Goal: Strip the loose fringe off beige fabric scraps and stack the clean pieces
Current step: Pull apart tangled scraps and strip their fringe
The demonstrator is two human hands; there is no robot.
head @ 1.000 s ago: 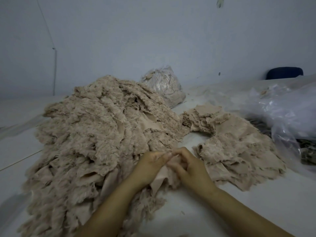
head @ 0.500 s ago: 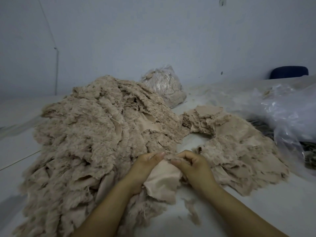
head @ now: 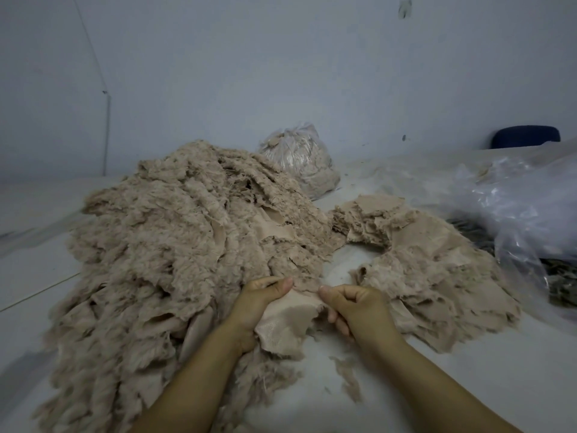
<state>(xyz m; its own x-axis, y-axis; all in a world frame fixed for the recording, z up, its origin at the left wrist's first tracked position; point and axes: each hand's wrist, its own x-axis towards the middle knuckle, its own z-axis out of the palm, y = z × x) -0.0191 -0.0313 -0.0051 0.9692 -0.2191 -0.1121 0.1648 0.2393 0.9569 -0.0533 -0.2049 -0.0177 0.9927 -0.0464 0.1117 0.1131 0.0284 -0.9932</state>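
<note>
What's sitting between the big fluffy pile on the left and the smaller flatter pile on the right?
In the head view, a bare strip of white table separates the big pile from the smaller pile.

Left hand (head: 260, 300) and right hand (head: 354, 303) pinch top edge of beige fabric scrap (head: 285, 323) between them. Big fringed scrap pile (head: 175, 245) left, flatter stack (head: 437, 264) right, loose fringe tuft (head: 348, 378) on white tabletop (head: 468, 376). Tied clear bag (head: 301, 160) behind; crumpled plastic sheeting (head: 527, 207) far right.
</note>
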